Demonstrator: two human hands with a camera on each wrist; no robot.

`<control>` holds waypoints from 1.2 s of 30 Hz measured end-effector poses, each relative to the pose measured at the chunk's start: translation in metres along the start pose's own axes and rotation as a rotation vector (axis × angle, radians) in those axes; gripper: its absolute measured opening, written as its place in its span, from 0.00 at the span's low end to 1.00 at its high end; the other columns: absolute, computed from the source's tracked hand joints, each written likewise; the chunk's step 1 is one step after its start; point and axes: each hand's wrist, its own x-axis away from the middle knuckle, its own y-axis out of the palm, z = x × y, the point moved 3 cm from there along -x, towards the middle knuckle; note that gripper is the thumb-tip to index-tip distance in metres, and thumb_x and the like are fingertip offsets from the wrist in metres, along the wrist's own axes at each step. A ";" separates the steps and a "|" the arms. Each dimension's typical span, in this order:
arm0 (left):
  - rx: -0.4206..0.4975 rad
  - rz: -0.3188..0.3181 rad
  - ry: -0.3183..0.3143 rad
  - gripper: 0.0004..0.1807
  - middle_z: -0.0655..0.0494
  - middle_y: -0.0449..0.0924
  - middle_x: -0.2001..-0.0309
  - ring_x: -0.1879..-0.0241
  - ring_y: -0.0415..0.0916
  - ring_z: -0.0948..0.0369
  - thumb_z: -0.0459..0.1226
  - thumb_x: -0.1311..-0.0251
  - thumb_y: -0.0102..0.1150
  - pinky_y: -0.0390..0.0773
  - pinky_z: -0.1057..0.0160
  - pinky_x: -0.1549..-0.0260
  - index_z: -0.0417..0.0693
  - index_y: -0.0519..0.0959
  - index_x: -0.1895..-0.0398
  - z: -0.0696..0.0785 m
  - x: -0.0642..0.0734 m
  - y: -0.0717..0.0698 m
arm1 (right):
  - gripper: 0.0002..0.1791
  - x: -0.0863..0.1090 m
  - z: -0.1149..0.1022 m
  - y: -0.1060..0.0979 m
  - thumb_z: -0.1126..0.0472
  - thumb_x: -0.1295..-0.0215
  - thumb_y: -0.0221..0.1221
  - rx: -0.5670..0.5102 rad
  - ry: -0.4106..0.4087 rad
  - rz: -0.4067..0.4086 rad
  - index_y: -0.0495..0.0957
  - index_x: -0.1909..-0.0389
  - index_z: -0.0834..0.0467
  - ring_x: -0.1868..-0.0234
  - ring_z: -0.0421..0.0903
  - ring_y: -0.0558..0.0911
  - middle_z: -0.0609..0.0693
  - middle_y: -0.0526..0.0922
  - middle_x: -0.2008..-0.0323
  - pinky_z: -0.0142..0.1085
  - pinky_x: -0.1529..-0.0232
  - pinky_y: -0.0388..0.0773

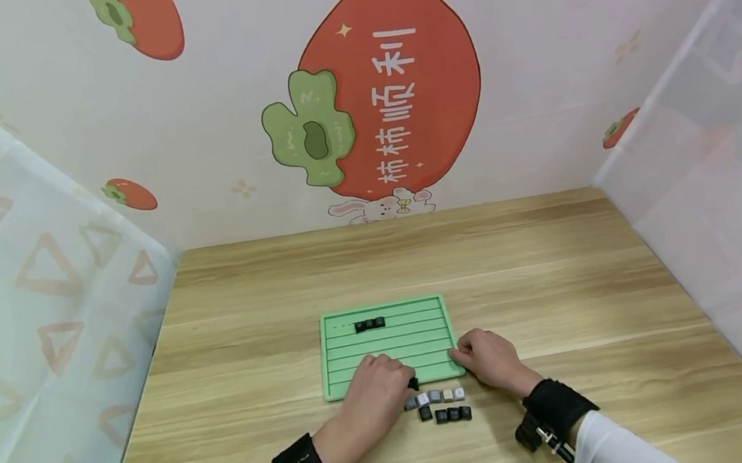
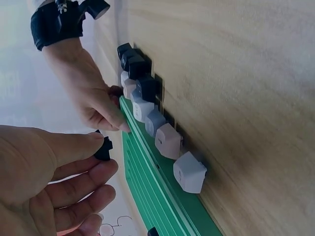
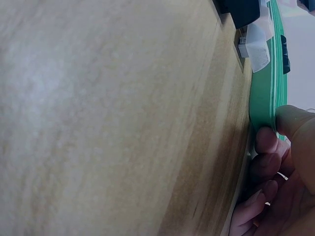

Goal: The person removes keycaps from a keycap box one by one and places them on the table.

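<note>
My left hand (image 1: 379,387) pinches a black keycap (image 2: 103,149) between thumb and fingers, over the near edge of a green ridged tray (image 1: 423,338). At the tray's near right corner, my right hand (image 1: 491,358) grips the rim, thumb on top and fingers curled against the side. Three black keycaps (image 1: 370,324) sit together in an upper row of the tray. Along its near edge on the table lies a row of white and grey keycaps (image 1: 448,395). Closer to me are several loose black keycaps (image 1: 454,414).
The wooden table (image 1: 233,336) extends around the tray on all sides. A printed cloth wall (image 1: 216,112) rises behind it, and pale curtains (image 1: 32,297) hang at left and right.
</note>
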 end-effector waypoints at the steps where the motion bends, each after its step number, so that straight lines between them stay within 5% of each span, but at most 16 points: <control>1: 0.001 0.000 0.005 0.07 0.63 0.88 0.69 0.68 0.79 0.64 0.44 0.47 0.75 0.73 0.65 0.66 0.55 0.87 0.68 0.001 0.001 0.000 | 0.30 0.000 0.000 0.000 0.55 0.30 0.62 0.000 0.001 0.000 0.56 0.89 0.49 0.84 0.38 0.56 0.41 0.53 0.88 0.29 0.76 0.48; 14: 0.014 -0.051 0.032 0.09 0.63 0.88 0.63 0.61 0.80 0.63 0.43 0.46 0.75 0.76 0.63 0.60 0.57 0.88 0.62 0.009 0.008 0.000 | 0.30 0.000 0.000 -0.001 0.55 0.30 0.62 0.002 0.002 0.006 0.57 0.89 0.49 0.85 0.38 0.57 0.41 0.54 0.88 0.29 0.77 0.49; 26: 0.003 -0.019 0.057 0.05 0.65 0.85 0.70 0.69 0.77 0.65 0.38 0.50 0.74 0.70 0.67 0.69 0.56 0.87 0.70 0.013 0.014 0.004 | 0.31 0.000 0.000 0.001 0.55 0.30 0.62 0.001 -0.004 -0.005 0.56 0.89 0.49 0.84 0.38 0.55 0.41 0.53 0.88 0.29 0.76 0.47; 36: 0.005 -0.063 0.063 0.07 0.63 0.84 0.71 0.68 0.77 0.64 0.42 0.50 0.77 0.74 0.64 0.64 0.55 0.87 0.69 0.013 0.016 0.008 | 0.30 -0.001 0.001 0.000 0.55 0.31 0.62 0.006 0.006 0.003 0.56 0.89 0.49 0.84 0.38 0.56 0.40 0.53 0.88 0.29 0.76 0.48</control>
